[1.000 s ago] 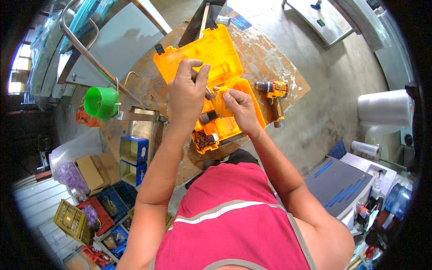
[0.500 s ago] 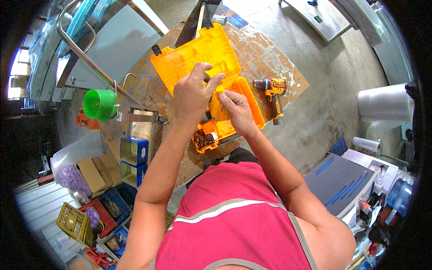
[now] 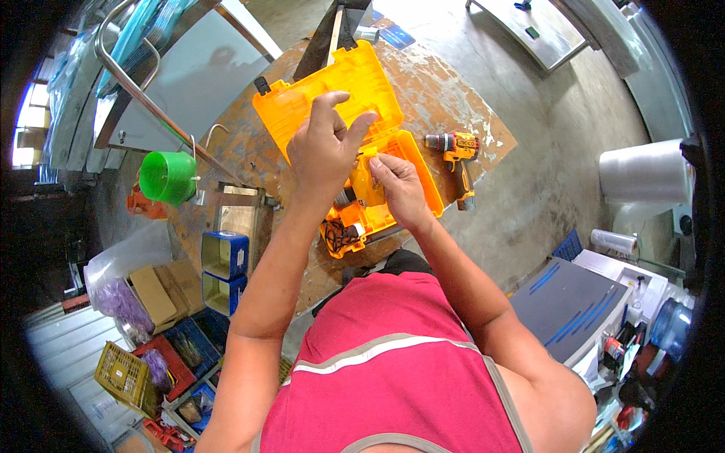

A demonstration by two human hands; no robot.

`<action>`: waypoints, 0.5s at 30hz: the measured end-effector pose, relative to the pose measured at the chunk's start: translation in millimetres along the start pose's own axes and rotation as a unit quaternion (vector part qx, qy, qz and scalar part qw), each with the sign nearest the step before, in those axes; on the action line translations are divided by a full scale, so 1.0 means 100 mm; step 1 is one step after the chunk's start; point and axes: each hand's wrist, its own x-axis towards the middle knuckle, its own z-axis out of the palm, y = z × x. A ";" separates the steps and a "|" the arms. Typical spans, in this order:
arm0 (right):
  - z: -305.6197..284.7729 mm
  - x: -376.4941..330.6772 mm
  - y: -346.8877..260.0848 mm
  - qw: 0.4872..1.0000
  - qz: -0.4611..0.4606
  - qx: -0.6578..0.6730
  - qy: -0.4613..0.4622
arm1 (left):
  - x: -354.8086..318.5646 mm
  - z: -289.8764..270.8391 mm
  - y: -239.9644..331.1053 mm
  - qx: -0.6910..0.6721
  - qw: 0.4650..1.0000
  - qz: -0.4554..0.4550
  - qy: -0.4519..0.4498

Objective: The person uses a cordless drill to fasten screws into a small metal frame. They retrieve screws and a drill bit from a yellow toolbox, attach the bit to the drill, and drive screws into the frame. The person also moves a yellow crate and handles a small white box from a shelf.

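Note:
An open yellow plastic tool case (image 3: 381,83) lies on the worn brown tabletop, its lid tipped back on the far side. Above it, my left hand (image 3: 325,147) is raised, thumb and fingers apart and nothing seen between them. My right hand (image 3: 402,192) is over the case's near half, thumb and finger pinched together. A small yellowish thing shows at those fingertips, but its kind is too unclear to name against the case. Inside the case's near corner sits a coiled black cord (image 3: 340,238). A yellow and black cordless drill (image 3: 462,162) lies right of the case.
Scratched brown tabletop (image 3: 483,113) surrounds the case. At left stand a green cup (image 3: 168,177) on a metal frame and two blue bins (image 3: 225,253). A dark board with blue strips (image 3: 566,306) is at right, below a large roll of clear wrap (image 3: 646,172).
My left hand's fingers have spread wider and drawn away from the right fingertips. My right hand stays almost where it was, still pinched. The drill and case keep their places.

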 end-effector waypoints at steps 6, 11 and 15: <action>-0.02 0.00 0.04 1.000 0.005 0.000 0.030 | -0.01 0.10 -0.13 -0.007 0.999 0.037 -0.005; -0.06 0.01 0.09 0.999 0.021 -0.010 0.032 | -0.05 0.24 -0.16 -0.050 0.997 -0.007 -0.055; -0.12 0.02 0.10 0.998 0.010 0.032 0.051 | -0.13 0.31 -0.15 -0.060 0.993 -0.003 -0.102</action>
